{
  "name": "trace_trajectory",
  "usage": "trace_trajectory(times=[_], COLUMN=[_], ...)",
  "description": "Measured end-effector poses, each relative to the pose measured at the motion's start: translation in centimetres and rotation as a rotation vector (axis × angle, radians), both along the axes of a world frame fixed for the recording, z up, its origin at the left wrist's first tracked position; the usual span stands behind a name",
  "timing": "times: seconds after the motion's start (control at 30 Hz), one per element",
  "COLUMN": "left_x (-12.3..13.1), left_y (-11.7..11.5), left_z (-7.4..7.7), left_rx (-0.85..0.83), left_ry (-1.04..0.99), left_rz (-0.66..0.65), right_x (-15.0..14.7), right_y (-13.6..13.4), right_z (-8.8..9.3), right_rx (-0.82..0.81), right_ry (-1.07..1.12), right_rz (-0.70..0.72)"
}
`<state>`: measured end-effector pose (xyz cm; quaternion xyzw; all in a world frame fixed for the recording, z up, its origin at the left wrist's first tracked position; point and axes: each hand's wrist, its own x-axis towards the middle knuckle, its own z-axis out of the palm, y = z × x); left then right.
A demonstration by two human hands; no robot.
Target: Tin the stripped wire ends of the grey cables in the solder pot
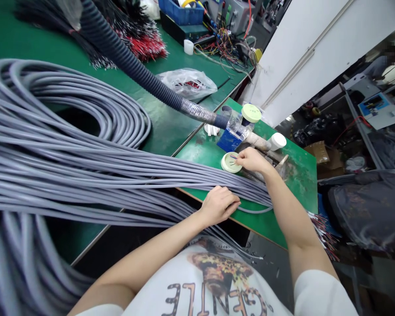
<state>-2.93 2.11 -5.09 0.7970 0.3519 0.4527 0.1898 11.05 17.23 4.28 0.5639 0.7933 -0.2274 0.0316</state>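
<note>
My right hand [252, 160] reaches over a shallow pale dish [228, 167]. Its thumb and fingers are pinched together on thin wires, whose dark ends show over the dish. My left hand [220, 204] lies closed at the near edge of a bundle of grey cables [197, 170]. One grey cable [256, 211] comes out by its fingertips and curves under my right forearm; the grip itself is partly hidden.
A ribbed hose [145, 72] slants over the green bench to a blue block [229, 139]. Near it are a yellow-green lid [251, 113] and a white cup [278, 141]. Coiled grey cables [118, 116] fill the left. A plastic bag [187, 82] lies behind.
</note>
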Motion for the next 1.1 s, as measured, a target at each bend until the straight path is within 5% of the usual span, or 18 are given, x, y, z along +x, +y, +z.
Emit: trace_trajectory(times=[0.3,0.43,0.53,0.77,1.1], left_x=[-0.1,-0.1,-0.2,-0.2,-0.1], left_y=[0.0,0.0,0.0,0.0,0.0], left_z=[-0.1,-0.1,-0.1,0.1,0.2], left_rx=[-0.013,-0.008,-0.001,-0.012,-0.006], left_ry=[-0.006,-0.015,-0.009,0.006,0.018], left_rz=[-0.02,-0.021,-0.026,-0.019,-0.009], right_x=[-0.3,2.9,6.9,13.2,14.2], right_y=[0.1,-0.2,-0.2,0.7,1.6], right_z=[0.6,2.6,3.1,-0.4,-2.5], right_rx=[0.029,0.016,-0.014,-0.048,-0.073], right_ry=[-0.071,0.016,0.036,0.065,0.133], right_rz=[-0.002,-0.043,-0.205,-0.486,-0.571])
